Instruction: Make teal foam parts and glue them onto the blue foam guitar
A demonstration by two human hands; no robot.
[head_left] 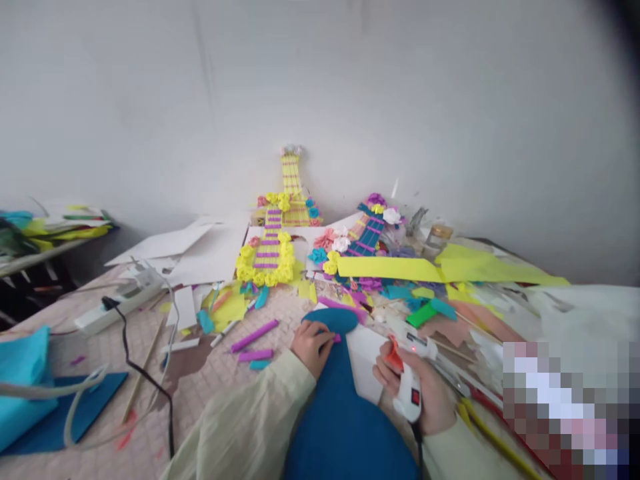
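A dark blue guitar-like cutout (333, 407), rounded at the bottom with a narrow neck, lies in front of me. My left hand (313, 347) is closed, its fingertips pinching a small purple piece (337, 338) against the upper neck. In my right hand (417, 380) is a white hot glue gun (410, 393) with an orange trigger and a small red light. Its nozzle points up and left, to the right of the neck and apart from it. A white card (365, 363) sits between the cutout and my right hand.
Purple strips (255, 337) lie to the left of my left hand. Farther back stand decorated paper guitar shapes (267, 247) and a long yellow strip (387, 268). A power strip (123, 303) with a black cord (145, 370) is on the left. Scraps cover the table.
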